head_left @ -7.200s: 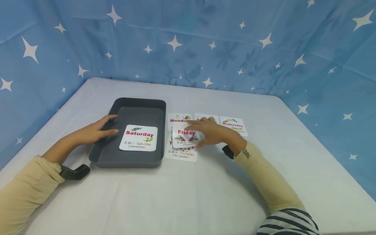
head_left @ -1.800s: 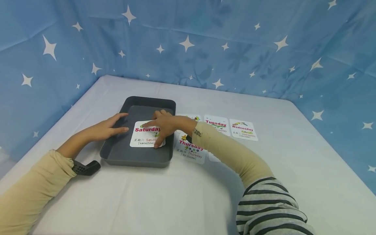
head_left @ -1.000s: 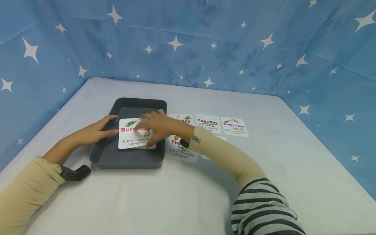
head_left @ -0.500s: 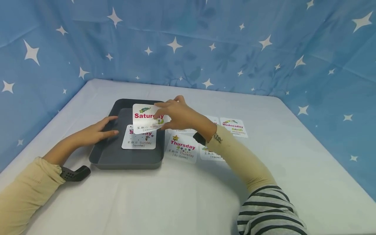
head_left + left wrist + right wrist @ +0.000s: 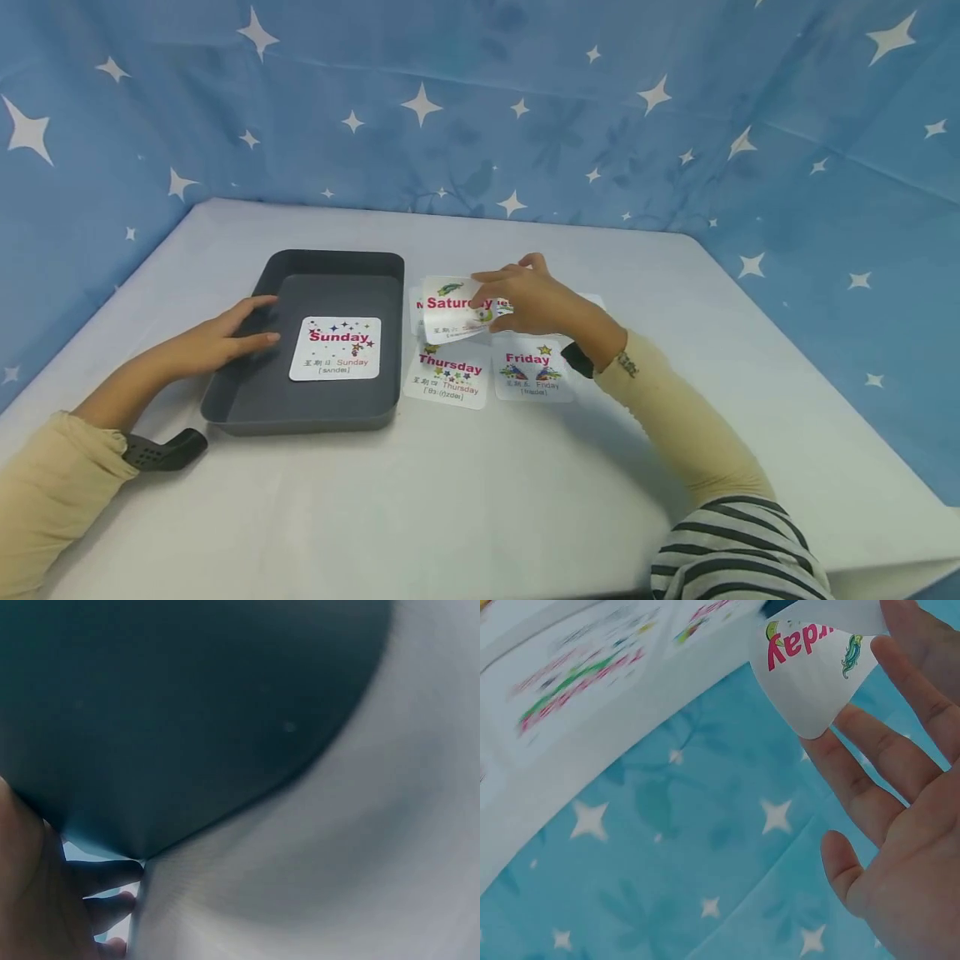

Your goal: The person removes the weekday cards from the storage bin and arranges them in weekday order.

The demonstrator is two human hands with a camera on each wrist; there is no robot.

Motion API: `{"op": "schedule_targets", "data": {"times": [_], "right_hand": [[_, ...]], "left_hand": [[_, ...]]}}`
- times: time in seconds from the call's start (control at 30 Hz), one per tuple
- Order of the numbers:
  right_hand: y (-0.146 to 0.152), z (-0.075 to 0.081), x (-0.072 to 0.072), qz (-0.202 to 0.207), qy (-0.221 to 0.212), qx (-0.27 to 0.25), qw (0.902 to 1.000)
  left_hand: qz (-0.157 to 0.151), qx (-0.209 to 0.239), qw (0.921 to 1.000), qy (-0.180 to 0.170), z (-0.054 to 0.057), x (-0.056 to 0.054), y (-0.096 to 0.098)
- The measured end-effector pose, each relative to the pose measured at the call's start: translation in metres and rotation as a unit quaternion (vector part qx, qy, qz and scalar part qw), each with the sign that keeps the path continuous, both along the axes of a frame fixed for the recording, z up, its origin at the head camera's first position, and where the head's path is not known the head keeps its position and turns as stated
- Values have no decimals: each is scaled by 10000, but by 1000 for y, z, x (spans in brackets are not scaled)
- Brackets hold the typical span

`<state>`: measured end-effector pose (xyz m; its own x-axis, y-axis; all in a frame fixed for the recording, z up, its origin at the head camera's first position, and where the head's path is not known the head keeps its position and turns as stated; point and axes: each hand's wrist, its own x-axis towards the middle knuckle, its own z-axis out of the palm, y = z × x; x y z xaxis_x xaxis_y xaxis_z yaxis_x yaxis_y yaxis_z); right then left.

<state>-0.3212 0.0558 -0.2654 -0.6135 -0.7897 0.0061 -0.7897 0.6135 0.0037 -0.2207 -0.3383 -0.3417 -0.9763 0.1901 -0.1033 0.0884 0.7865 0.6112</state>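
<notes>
My right hand [image 5: 536, 296] pinches the white Saturday flash card [image 5: 448, 310] by its right side. The card [image 5: 806, 671] bends between the fingers and thumb, overlapping the Monday card behind it and the top of the Thursday card [image 5: 448, 375] in the head view. My left hand [image 5: 210, 337] grips the left wall of the dark grey tray [image 5: 300, 412], with some fingertips reaching over the rim; more fingers [image 5: 112, 877] show beside the wall in the left wrist view. A Sunday card [image 5: 335, 350] lies inside the tray.
Right of the tray, a Friday card [image 5: 532, 379] lies beside Thursday. The far row, with a Monday card [image 5: 416, 312] at its left, is largely hidden by the right hand and Saturday card. White cloth [image 5: 420, 508] covers the table; a blue star-patterned curtain [image 5: 480, 108] stands behind.
The Friday card was laid down beside Thursday. My right hand then lifted Saturday out of the tray, uncovering Sunday, and carried it right over the laid-out cards. The left hand stays at the tray.
</notes>
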Motion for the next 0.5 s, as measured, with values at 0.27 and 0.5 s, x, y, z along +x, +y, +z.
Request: {"op": "schedule_targets", "data": {"times": [0.27, 0.5], "right_hand": [[71, 11, -1, -613, -142, 414, 9972], [128, 5, 4, -1075, -513, 588, 9911]], "left_hand": [[-13, -38, 10000, -2, -1, 1, -3], [-87, -115, 9999, -34, -1, -2, 0]]}}
